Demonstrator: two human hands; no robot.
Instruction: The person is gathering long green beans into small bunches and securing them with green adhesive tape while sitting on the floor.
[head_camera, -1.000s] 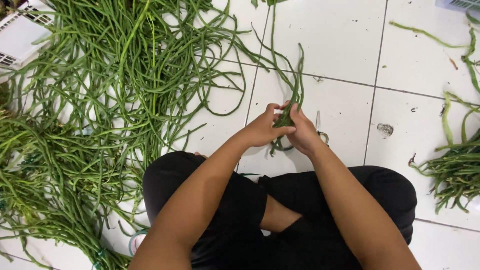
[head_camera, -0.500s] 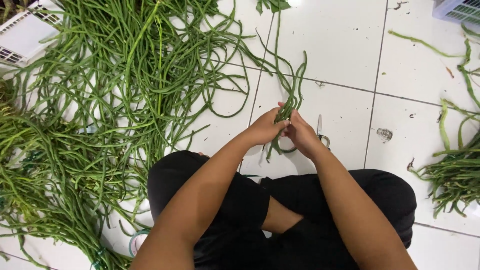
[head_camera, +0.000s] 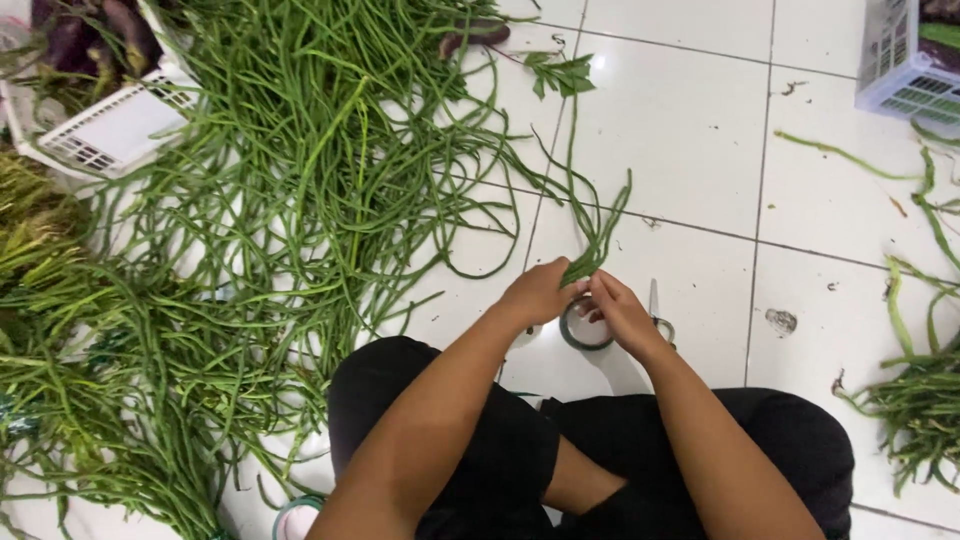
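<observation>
While my left hand (head_camera: 540, 292) and right hand (head_camera: 622, 312) pinch one end of a small bunch of long green beans (head_camera: 597, 235), its stalks run up-away above a grey tape roll (head_camera: 583, 327).

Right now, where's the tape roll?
Head view, centre: the tape roll lies on the white floor under both hands, left hand and right hand, beside the scissors.

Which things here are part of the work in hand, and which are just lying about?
In use: left hand, right hand, bean bundle, tape roll, scissors.
Lying about: loose bean pile, white basket, lilac crate, leafy sprig.
</observation>
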